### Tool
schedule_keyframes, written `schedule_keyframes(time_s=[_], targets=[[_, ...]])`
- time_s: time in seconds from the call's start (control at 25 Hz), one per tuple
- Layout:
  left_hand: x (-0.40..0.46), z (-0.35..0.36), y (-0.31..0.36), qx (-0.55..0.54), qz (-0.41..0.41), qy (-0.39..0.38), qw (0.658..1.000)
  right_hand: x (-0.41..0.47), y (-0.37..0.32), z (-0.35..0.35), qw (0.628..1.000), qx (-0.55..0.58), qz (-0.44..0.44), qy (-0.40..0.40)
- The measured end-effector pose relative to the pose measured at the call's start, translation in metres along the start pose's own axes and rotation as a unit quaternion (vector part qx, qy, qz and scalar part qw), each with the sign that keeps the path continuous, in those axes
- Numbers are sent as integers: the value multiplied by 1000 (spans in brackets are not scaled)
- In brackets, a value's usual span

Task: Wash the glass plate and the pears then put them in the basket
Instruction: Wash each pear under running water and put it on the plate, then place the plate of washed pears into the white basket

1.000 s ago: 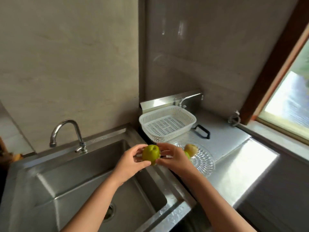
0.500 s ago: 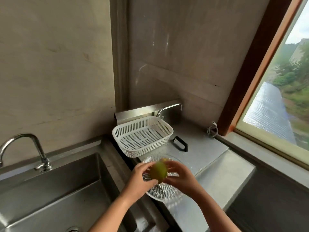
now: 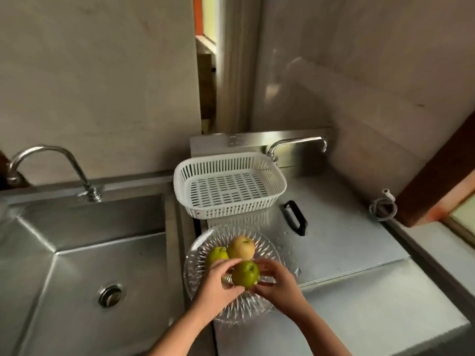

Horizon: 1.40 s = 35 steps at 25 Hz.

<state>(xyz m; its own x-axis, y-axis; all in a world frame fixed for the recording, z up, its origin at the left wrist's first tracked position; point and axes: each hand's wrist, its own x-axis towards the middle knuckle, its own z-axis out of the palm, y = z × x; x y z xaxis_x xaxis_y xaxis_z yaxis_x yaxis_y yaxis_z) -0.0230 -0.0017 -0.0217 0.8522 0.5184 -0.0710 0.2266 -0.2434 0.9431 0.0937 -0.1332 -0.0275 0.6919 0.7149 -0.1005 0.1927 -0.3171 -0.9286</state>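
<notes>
Left hand: the left hand [image 3: 217, 285] cups the left side of the dark green pear [image 3: 246, 274], fingers curled round it and thumb underneath.
Right hand: the right hand [image 3: 279, 285] grips the same pear from the right, fingers curled against its far side.
Dark green pear: held between both hands just above the near half of the glass plate [image 3: 198, 255]; whether it touches the plate cannot be told.
Other pears: a light green pear [image 3: 216, 255] and a yellowish pear [image 3: 241, 247] lie on the plate, touching each other, just behind the held one. The left hand partly hides the light green pear.
Glass plate: clear, with a cut ribbed pattern, it sits on the steel worktop [image 3: 347, 240] at its left edge, just beside the sink [image 3: 77, 253].
Basket: the white slotted basket [image 3: 228, 186] stands on the worktop directly behind the plate, near it but apart, with nothing inside.
Sink: a steel basin with a round drain [image 3: 111, 295] lies left of the plate; a curved tap [image 3: 48, 160] stands at its back edge.
Second tap: a smaller tap [image 3: 298, 143] sticks out along the back wall behind the basket's right corner.
Worktop: a black handle [image 3: 295, 218] lies flat to the right of the basket, and water drops dot the steel near it.
Cable: a grey coiled cable [image 3: 383, 208] rests at the far right, by the wooden window frame [image 3: 437, 176].
</notes>
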Motion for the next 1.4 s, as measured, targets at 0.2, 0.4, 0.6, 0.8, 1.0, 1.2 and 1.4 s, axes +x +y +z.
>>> schedule_keyframes(time_s=[0.2, 0.4, 0.6, 0.8, 1.0, 1.2, 1.4], targets=[[2, 11, -14, 31, -63, 37, 997, 14, 16, 1, 998, -25, -2, -52], [6, 21, -16, 82, -74, 73, 991, 18, 23, 0, 997, -12, 9, -73], [3, 20, -12, 117, -56, 90, 988, 19, 22, 2, 997, -5, 4, -70], [-4, -1, -7, 87, -41, 116, 989, 19, 22, 0, 996, -37, -6, -85], [3, -37, -1, 48, -55, 180, 981, 19, 18, -12, 994, -80, -29, -65], [19, -69, -15, 73, -200, 166, 963, 30, 28, -35, 979, -185, 57, 66], [21, -66, -22, -130, -377, 85, 913, 38, 29, -29, 974, -189, 123, 27]])
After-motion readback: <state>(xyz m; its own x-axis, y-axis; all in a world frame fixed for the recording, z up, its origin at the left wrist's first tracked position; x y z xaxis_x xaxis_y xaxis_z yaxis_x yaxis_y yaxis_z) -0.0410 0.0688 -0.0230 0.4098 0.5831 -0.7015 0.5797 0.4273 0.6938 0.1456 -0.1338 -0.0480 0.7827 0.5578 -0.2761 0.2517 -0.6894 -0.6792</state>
